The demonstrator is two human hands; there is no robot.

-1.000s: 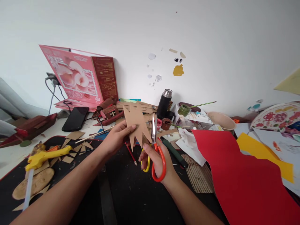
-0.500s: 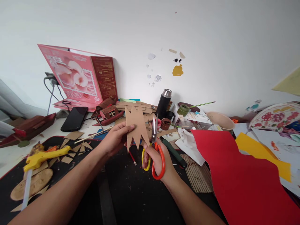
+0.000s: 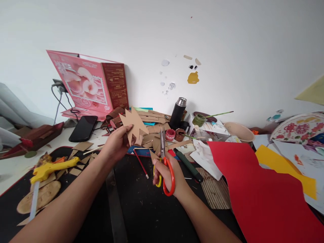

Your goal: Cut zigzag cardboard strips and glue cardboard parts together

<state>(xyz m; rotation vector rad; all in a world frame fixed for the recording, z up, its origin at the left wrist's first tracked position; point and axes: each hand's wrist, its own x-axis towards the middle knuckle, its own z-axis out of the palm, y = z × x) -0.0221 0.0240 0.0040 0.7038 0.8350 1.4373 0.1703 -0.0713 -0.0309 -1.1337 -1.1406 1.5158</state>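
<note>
My left hand [image 3: 118, 138] is closed on a piece of brown cardboard [image 3: 135, 123] with pointed, zigzag-cut ends, held tilted above the mat. In my right hand [image 3: 169, 170] is a pair of scissors [image 3: 162, 145] with one red and one yellow handle loop, blades pointing up and nearly together. A small pointed scrap of cardboard [image 3: 153, 156] shows at my right thumb tip, apart from the larger piece; whether the thumb pinches it, I cannot tell. Beneath and between the hands lies a red pencil [image 3: 141, 164].
A yellow glue gun [image 3: 52, 168] lies left among cardboard scraps, near a phone [image 3: 83, 129]. A metal ruler [image 3: 115, 209] crosses the black mat [image 3: 146, 216]. Behind stand a black thermos [image 3: 178, 113] and open paint jars [image 3: 170, 135]. Red paper [image 3: 258, 189] covers the right side.
My left hand has moved left with the cardboard piece, which has tilted and come away from the scissors. A small pointed scrap now shows at my right thumb. The scissors have turned slightly left.
</note>
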